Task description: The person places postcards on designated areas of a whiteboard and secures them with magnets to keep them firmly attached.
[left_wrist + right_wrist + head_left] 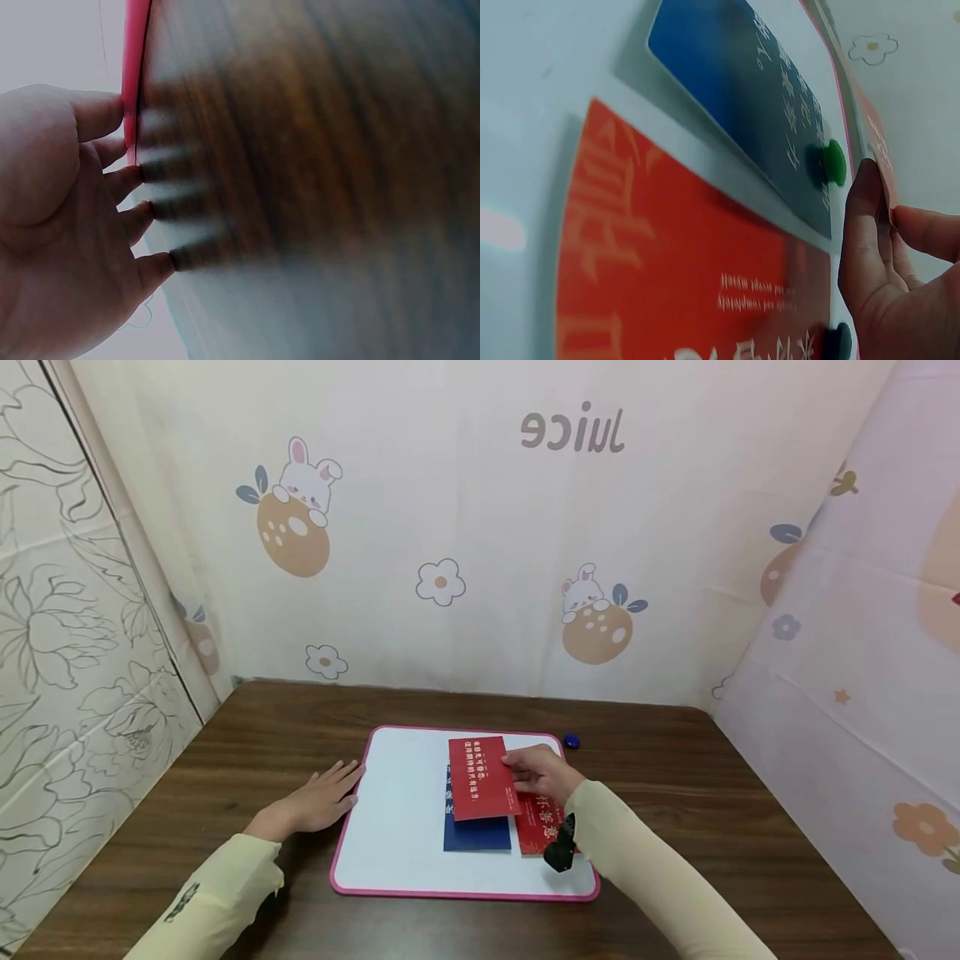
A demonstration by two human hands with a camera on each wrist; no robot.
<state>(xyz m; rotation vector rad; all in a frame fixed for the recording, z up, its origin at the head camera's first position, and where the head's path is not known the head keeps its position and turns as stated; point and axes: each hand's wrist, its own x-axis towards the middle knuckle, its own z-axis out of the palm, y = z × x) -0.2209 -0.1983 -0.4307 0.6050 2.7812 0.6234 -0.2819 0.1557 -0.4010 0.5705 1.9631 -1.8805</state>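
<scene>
My right hand [542,772] pinches a red card [480,781] with white printed characters by its right edge. In the head view the card overlaps a blue card [478,838] on a whiteboard [397,827] with a pink rim. A second red card [534,831] lies on the board, partly hidden by my right hand and sleeve. The right wrist view shows a green magnet [834,163] on the blue card and a dark magnet [841,341] at the second red card's edge. My left hand [315,799] rests with spread fingers against the board's left rim.
The board lies on a dark wooden table [285,727]. Just past its upper right corner sits a small blue round piece [572,741]. A pale curtain [450,527] printed with rabbits and flowers hangs behind, and patterned panels stand at both sides.
</scene>
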